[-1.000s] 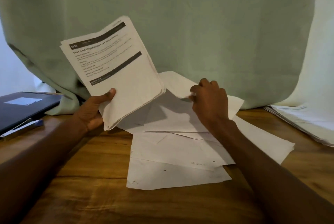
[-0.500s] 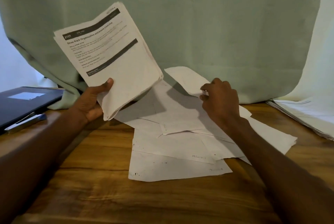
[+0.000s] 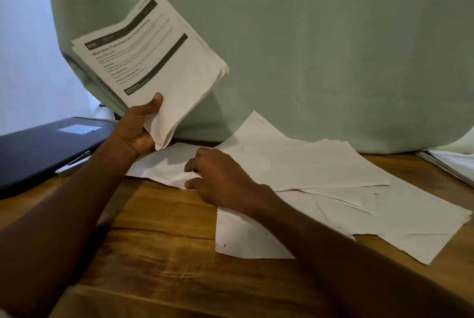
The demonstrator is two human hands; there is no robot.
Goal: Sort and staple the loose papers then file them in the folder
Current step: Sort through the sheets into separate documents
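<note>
The folder is lying shut on the far left of the surface. Nothing is going in it yet. A shiny thing is sitting by its near edge; it may be the stapler, but I am not sure.

My left hand is holding up the stack I am gathering. My thumb is pressing on the front page and my fingers are curling round the bottom corner. I cannot see a staple in it.

My right hand is reaching down to the loose papers. My fingers are curling on the edge of one sheet and pinching it up.

Many sheets are lying spread on the surface to the right, some on top of others. Another pile is sitting at the far right edge.

So I think I am only in the sorting part. Stapling and filing are both waiting.
</note>
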